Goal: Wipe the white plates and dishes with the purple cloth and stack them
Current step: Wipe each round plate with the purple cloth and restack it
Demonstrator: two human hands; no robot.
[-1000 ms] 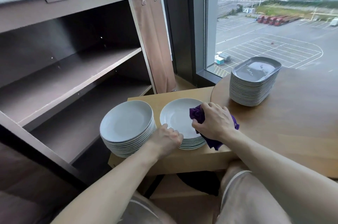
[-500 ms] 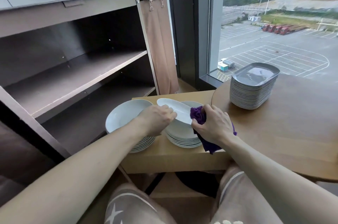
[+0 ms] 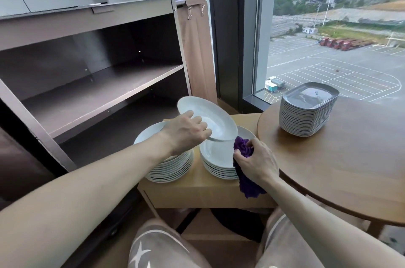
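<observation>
My left hand [image 3: 186, 131] grips the near rim of a white plate [image 3: 213, 118] and holds it tilted in the air above the two stacks. The left stack of white plates [image 3: 173, 167] sits partly under my left wrist. The right stack of white plates [image 3: 217, 158] stands beside it on the small wooden table [image 3: 197, 191]. My right hand [image 3: 255, 161] holds the bunched purple cloth [image 3: 243, 147] at the right edge of the right stack, with part of the cloth hanging down below the hand.
A stack of grey rectangular dishes [image 3: 306, 110] stands on the round wooden table [image 3: 350, 158] at the right. A dark open shelf unit [image 3: 98, 83] fills the left. A window with a dark frame is behind, and my knees are below.
My left hand has lifted the top plate off the right stack and carried it up and to the left, tilted. My right hand with the cloth stayed at the stack's right edge.
</observation>
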